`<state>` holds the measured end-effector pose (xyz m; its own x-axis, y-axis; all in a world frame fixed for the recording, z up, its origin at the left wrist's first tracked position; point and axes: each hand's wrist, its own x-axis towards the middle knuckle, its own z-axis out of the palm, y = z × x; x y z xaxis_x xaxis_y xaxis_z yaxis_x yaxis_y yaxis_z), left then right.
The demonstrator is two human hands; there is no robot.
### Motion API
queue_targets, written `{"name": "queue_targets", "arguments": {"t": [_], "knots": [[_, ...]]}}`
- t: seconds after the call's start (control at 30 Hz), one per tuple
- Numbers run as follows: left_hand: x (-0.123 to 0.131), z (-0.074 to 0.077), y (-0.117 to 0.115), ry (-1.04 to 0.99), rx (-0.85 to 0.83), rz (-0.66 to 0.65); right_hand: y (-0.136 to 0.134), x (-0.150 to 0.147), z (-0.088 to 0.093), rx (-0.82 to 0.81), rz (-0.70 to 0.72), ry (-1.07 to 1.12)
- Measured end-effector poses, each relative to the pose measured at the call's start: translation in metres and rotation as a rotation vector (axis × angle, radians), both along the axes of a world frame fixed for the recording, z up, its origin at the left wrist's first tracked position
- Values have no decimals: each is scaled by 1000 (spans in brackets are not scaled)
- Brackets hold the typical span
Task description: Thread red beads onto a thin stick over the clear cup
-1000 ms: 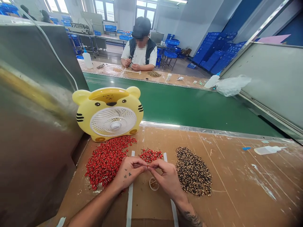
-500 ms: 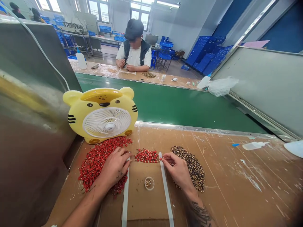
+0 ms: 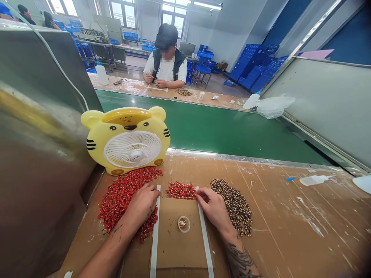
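My left hand (image 3: 145,199) rests at the right edge of a heap of small red pieces with pale tips (image 3: 116,200), close to the left white tape strip (image 3: 155,239). Its fingers are curled together, and what they hold, if anything, is hidden. My right hand (image 3: 213,204) pinches at the right end of a small red patch of the same pieces (image 3: 180,190), over the top of the right tape strip (image 3: 205,239). A tiny red piece shows at its fingertips. Beside this hand lies a pile of dark-and-cream pieces (image 3: 234,206). Between the strips sits a small clear cup (image 3: 183,224).
A yellow tiger-faced fan (image 3: 130,143) stands behind the red heap, next to a metal cabinet (image 3: 43,154). Beyond runs a green conveyor belt (image 3: 217,131), with a person (image 3: 166,61) working across it. A white squeeze bottle (image 3: 314,180) lies at right.
My right fingertips have moved slightly left, up to the red patch, with the tiny red piece. My left fingers have drawn in from spread to curled. The view has shifted slightly.
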<state>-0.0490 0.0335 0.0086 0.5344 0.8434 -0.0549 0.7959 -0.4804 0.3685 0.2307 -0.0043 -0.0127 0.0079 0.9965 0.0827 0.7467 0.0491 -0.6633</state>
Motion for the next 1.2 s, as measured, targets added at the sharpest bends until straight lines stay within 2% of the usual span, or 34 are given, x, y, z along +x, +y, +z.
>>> {"name": "queue_targets", "arguments": {"t": [0.3, 0.5, 0.67, 0.97, 1.2], "knots": [[-2, 2, 1, -68, -10, 78, -13, 4, 17, 44, -6, 17], [-1, 11, -5, 14, 36, -64, -30, -7, 25, -13, 172, 70], [-8, 19, -10, -3, -7, -147, -36, -17, 30, -74, 280, 79], [-10, 4, -2, -114, -44, -140, -35, -22, 35, -119, 360, 114], [-7, 1, 2, -85, 20, -87, -35, -24, 29, -144, 369, 123]]}}
